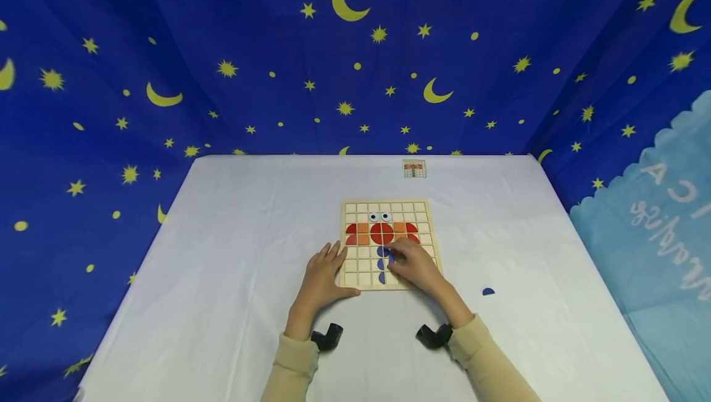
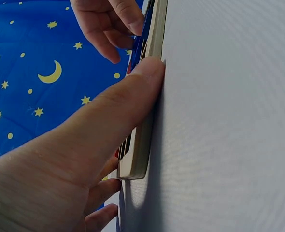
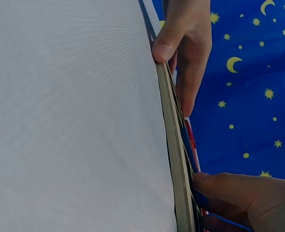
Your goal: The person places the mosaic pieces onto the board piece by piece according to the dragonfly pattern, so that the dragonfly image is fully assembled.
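A wooden grid board [image 1: 355, 275] lies on the table, bearing red round-edged pieces, orange squares and two eye pieces [image 1: 374, 217]. Down its lower middle runs a column of blue half-circles [image 1: 381, 278]. My right hand [image 1: 415, 264] is over the board beside that column, thumb and fingertips pinching a blue half-circle [image 1: 391, 257] partly hidden by them. At the board's near left corner rests my left hand [image 1: 322, 275], fingers extended along the left side. In the left wrist view its thumb [image 2: 149, 70] presses the near edge.
Another blue half-circle [image 1: 488, 291] lies on the white table right of the board. Behind the board is a small picture card [image 1: 414, 168] with a grid pattern. Black wrist-worn devices [image 1: 328, 337] sit by both cuffs. A blue star-and-moon cloth [image 1: 311, 118] hangs behind the table.
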Motion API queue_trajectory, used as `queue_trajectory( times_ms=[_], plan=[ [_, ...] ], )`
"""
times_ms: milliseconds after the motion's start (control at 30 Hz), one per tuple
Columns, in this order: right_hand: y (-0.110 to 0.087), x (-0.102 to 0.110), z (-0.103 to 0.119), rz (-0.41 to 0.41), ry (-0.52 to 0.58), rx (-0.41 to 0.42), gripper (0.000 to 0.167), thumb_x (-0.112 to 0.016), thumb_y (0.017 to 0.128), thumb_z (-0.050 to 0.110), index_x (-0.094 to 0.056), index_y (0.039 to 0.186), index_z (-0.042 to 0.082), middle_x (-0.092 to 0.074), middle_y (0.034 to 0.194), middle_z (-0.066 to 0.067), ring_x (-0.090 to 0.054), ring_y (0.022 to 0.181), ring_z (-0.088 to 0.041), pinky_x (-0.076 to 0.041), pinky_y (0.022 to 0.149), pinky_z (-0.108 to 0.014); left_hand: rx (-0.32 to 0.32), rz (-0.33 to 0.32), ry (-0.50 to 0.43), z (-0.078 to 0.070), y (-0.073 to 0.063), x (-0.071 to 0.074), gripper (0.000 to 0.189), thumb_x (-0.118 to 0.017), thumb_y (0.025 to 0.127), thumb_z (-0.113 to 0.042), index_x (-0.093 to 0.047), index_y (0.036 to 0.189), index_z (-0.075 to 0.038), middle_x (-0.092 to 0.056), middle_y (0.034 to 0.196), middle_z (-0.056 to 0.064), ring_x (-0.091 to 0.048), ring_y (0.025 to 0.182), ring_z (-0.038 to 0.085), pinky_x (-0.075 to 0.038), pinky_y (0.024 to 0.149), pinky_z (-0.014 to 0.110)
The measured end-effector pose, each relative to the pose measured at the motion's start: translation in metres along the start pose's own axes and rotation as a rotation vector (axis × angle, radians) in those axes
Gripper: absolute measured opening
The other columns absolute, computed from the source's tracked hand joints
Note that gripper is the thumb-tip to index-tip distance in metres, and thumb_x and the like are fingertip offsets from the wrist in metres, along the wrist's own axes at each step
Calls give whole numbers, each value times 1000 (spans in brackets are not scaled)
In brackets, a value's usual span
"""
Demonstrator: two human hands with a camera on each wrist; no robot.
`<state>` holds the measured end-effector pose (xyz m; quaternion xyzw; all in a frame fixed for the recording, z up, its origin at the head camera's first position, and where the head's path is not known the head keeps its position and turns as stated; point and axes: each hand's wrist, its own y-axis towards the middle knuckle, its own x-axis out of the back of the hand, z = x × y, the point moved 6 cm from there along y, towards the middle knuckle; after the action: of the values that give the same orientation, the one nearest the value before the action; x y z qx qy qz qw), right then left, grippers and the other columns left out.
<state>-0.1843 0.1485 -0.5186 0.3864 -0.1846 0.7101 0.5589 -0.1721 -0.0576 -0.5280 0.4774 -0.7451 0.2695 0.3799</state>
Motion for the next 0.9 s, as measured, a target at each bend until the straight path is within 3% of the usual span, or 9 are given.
queue_trajectory(
  times_ms=[300, 533, 900],
  plan=[
    [-3, -1, 8, 5, -31, 34, 37, -77, 75, 12, -70, 111, 7, -65, 89, -1, -51, 78, -9, -46, 71, -28, 8, 7, -3, 0, 0, 1, 100, -83, 65, -47, -39, 145, -4, -32, 154, 16, -23, 145, 37, -21, 116, 54],
    [-6, -1, 5, -7, -1, 11, 34, -75, 78, 10, -69, 112, 6, -69, 97, -4, -62, 91, -16, -52, 84, -36, 15, 8, -2, 1, 0, -1, 101, -83, 65, -47, -39, 145, -5, -31, 155, 15, -23, 145, 36, -21, 116, 54],
    [-9, 5, 2, -7, 58, -5, 29, -71, 82, 7, -68, 111, 4, -69, 103, -6, -66, 96, -19, -54, 87, -36, 11, -4, -20, 2, 0, 0, 100, -83, 65, -47, -39, 145, -5, -31, 155, 15, -23, 146, 36, -21, 116, 54]
  ],
)
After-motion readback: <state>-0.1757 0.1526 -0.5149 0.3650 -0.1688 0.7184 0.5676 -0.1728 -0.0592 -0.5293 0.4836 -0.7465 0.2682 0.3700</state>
